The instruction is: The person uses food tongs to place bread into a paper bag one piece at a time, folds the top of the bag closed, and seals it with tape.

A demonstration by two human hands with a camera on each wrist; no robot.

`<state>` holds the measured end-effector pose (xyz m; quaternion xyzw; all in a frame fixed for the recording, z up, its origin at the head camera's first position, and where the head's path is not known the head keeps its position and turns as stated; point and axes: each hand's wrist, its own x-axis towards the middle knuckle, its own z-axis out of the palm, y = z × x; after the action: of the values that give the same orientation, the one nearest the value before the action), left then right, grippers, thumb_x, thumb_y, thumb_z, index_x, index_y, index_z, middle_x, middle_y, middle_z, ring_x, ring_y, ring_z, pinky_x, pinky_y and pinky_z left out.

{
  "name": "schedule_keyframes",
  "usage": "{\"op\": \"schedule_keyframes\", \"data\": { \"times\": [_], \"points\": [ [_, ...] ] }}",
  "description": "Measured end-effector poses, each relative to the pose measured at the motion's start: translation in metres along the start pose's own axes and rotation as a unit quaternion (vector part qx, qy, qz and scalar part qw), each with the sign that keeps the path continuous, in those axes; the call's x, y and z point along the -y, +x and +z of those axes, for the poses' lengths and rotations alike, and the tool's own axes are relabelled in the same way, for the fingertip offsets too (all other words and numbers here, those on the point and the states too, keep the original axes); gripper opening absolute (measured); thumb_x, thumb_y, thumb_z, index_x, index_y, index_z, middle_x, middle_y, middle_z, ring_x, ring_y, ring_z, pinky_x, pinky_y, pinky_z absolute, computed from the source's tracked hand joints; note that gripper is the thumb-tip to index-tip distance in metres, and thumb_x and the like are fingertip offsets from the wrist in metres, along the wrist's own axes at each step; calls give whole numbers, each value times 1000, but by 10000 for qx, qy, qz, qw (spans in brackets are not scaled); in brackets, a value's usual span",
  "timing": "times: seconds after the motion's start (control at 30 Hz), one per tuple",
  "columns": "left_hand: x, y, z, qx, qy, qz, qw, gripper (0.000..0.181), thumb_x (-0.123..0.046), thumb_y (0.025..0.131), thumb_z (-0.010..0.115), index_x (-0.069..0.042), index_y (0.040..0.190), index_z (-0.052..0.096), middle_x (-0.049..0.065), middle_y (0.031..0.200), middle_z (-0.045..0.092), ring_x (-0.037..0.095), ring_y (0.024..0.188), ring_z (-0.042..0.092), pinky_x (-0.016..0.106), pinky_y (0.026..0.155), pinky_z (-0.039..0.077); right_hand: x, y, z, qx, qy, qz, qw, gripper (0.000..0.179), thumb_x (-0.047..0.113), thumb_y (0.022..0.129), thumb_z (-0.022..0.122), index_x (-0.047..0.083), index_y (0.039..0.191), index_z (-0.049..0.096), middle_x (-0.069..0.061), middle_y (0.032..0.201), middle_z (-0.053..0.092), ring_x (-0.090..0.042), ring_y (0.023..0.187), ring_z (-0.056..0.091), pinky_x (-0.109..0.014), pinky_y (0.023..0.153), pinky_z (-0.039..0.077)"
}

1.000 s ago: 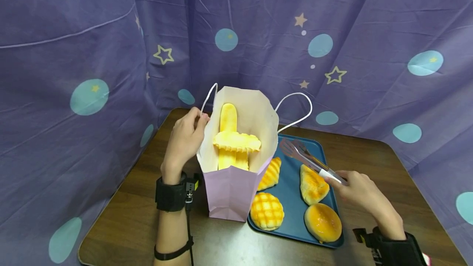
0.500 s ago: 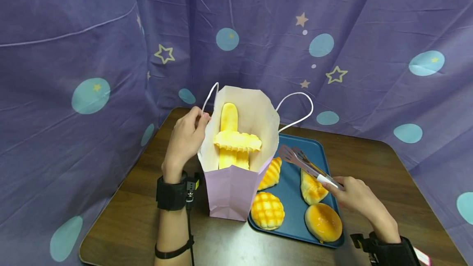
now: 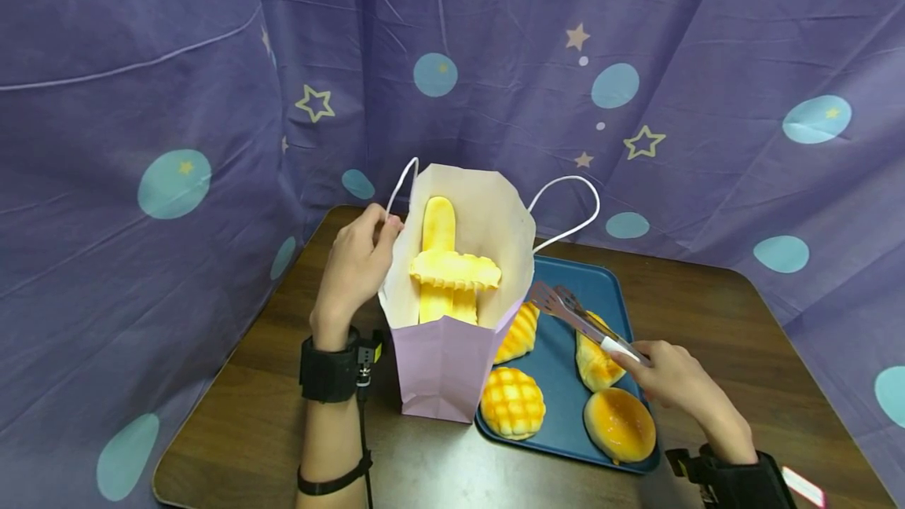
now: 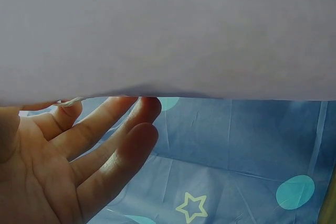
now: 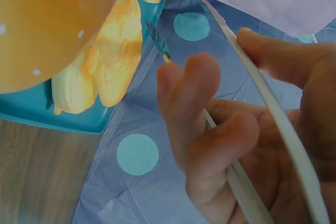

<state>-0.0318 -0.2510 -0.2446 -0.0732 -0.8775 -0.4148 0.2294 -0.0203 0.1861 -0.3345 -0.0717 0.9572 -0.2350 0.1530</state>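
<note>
Grips tongs [image 3: 588, 327] in right hand [image 3: 675, 383], with fingers curled round the arms. Holds tips spread, with nothing visible between them. Hovers over blue tray [image 3: 558, 407], overlapping triangular bread [image 3: 597, 364] in head view; cannot tell whether touching it.

Pinches paper bag [image 3: 438, 375] with left hand [image 3: 357, 264] at left side of mouth, beside cord handle [image 3: 401, 185]. Cannot tell whether grasping paper, cord or both.

Find bag upright on wooden table [image 3: 233, 415], mouth wide open, hiding left part of tray. See inside: long loaf [image 3: 438, 224], crossed by crimped roll [image 3: 455, 270], with more bread below. Count on tray: striped bread [image 3: 518, 334], partly behind bag; grid-marked bun [image 3: 512, 404]; triangular bread; round glazed bun [image 3: 620, 425], just beside it.

Judge step in hand as bagging bread with tongs, between pieces: bag partly filled, tongs unloaded. Next, would seem to need tips lowered astride one piece, then squeezed gently, as likely soft. After that, probably calls for lifting clear of bag rim, with firm left hold against tipping.

Writing: see no brand, label or lettering on bag, tray or tongs. Note white-and-pink item [image 3: 804, 487] at lower right, too small to read. Make out only printed stars and dots on curtain [image 3: 495, 120].
</note>
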Motion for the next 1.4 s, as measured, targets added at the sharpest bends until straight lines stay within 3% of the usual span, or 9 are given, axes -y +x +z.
{"op": "schedule_keyframes", "data": {
  "times": [0.27, 0.53, 0.97, 1.4],
  "points": [
    [1, 0, 0, 14, -20, -28, 10000, 24, -29, 107, 48, -10, 102, 61, 5, 102, 68, 23, 67, 49, 36, 61, 40, 1, 4, 7, 81, 55, 76, 9999, 54, 45, 102, 56, -6, 119, 63, -6, 69, 60, -17, 48, 55, -32, 46, 47],
    [1, 1, 0, -10, -6, 4, 10000, 24, -29, 107, 48, -9, 101, 60, 6, 105, 69, 23, 69, 50, 36, 62, 40, 3, 6, 11, 162, 62, 119, 9998, 48, 42, 102, 56, -5, 113, 64, -6, 64, 59, -15, 46, 51, -30, 45, 46],
    [0, 0, -1, -4, -43, -13, 10000, 23, -28, 107, 48, -10, 101, 61, 5, 106, 70, 23, 68, 49, 36, 62, 40, 5, 9, 20, 14, 172, -165, 9997, 36, 39, 103, 57, 5, 98, 68, -3, 56, 55, -14, 43, 47, -30, 42, 44],
    [1, 0, -1, -34, -14, 31, 10000, 22, -28, 107, 49, -10, 100, 60, 5, 104, 69, 23, 66, 48, 37, 60, 39, 7, 7, 22, -141, 226, -201, 9994, 33, 33, 102, 59, 6, 86, 67, -1, 63, 57, -16, 49, 54, -30, 43, 47]
  ]
}}
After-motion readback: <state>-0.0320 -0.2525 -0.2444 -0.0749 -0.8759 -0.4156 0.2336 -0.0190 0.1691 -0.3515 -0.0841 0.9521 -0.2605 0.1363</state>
